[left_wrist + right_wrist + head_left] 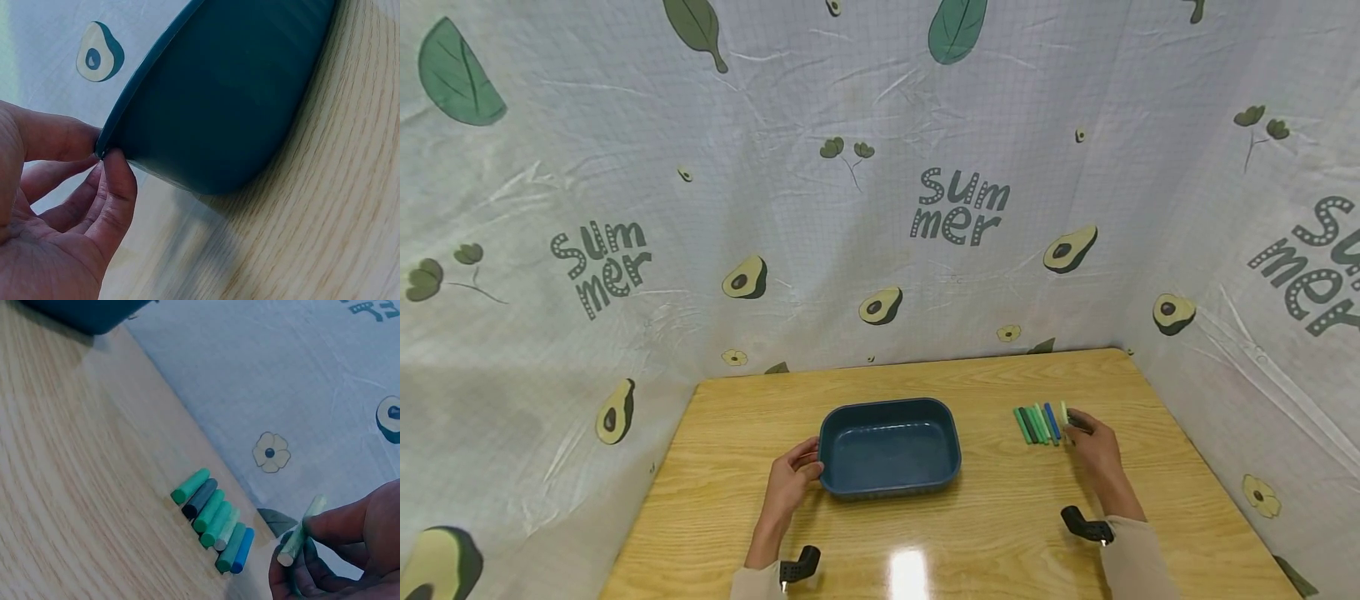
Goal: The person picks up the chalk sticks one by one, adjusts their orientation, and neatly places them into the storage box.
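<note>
A dark blue tray (889,492) sits mid-table. My left hand (793,479) pinches its left rim (115,140) between thumb and fingers. To the right lies a row of several short green, dark and blue sticks (1037,424), also seen in the right wrist view as a row of sticks (215,520). My right hand (1093,446) is just right of that row and pinches a pale green stick (301,532), lifted off the wood, with a dark stick (307,553) beside it in the fingers.
The wooden table (970,542) is walled by a white printed cloth (880,208) at the back and both sides. A bright light reflection (908,573) lies near the front edge.
</note>
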